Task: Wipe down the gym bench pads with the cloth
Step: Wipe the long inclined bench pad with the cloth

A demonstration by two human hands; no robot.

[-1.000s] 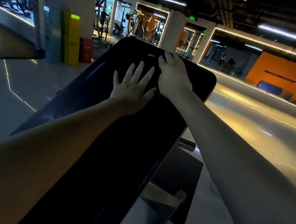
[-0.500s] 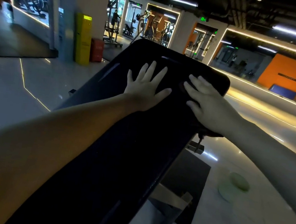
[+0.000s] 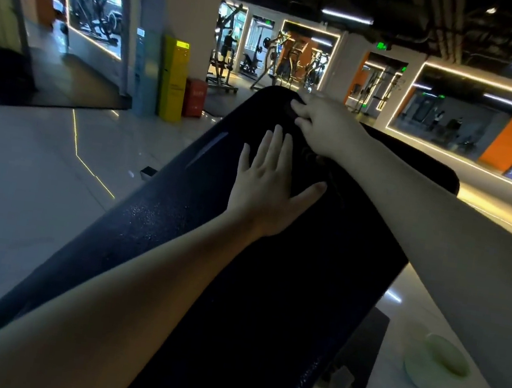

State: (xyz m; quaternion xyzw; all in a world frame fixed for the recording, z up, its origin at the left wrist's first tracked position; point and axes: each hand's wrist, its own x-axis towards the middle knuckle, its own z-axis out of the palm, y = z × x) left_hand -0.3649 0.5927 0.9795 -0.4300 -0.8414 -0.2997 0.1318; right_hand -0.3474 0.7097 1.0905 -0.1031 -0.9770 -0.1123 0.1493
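A long black bench pad slopes up and away from me through the middle of the view. My left hand lies flat on its upper part, fingers apart, holding nothing. My right hand is higher up, near the pad's top edge, with its fingers curled on a dark cloth. The cloth is nearly the same colour as the pad. Only its folds show, below my right wrist. A patch of fine wet droplets glints on the pad's left side.
A pale green round disc lies on the shiny floor to the right of the bench. A dark mat sits under the bench frame. A yellow cabinet and a red box stand by a pillar at back left; gym machines beyond.
My right hand has swept from the pad's right edge up and left to the middle of its top. My left hand has stayed flat in about the same place.
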